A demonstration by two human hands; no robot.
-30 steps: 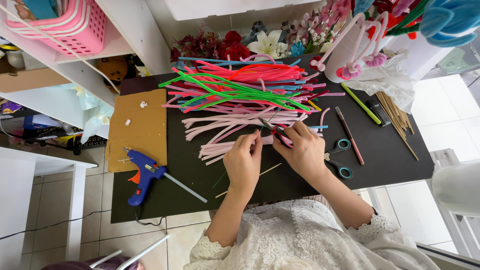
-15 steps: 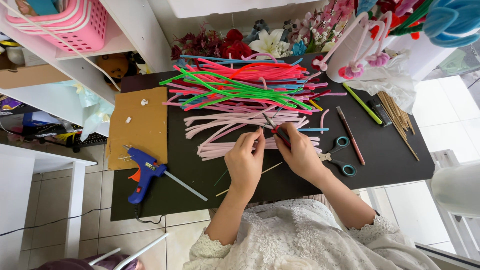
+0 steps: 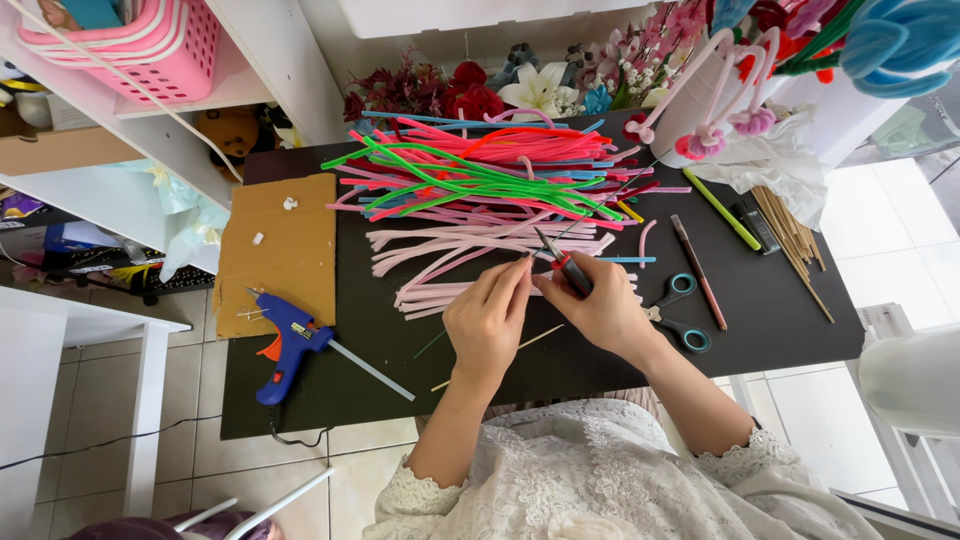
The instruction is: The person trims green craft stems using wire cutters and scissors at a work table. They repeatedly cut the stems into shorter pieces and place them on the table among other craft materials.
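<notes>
**Pliers raised over the pink stems**

Far left, a blue glue gun (image 3: pixel 288 340) lies beside a sheet of brown cardboard (image 3: pixel 277 250) on the black table (image 3: pixel 380 400), untouched. Moving in, the left hand (image 3: pixel 487 322) has drifted slightly up and right since a second ago; its fingertips are now pinched together on the end of a pale pink pipe cleaner (image 3: pixel 440 290) drawn from the heap, wrist bent low over the tabletop. Against it, the right hand (image 3: pixel 600 312) is wrapped shut around red-handled pliers (image 3: pixel 562 265), which a second ago sat lower by the fingers and now stand tilted up with the tip pointing into the pile of pipe cleaners (image 3: pixel 480 180). By my reading the work has reached the nip or bend of that one stem. Right of the hands, teal-handled scissors (image 3: pixel 680 310) lie flat; beyond them a green marker (image 3: pixel 722 210) and a bundle of wooden skewers (image 3: pixel 792 245).
</notes>
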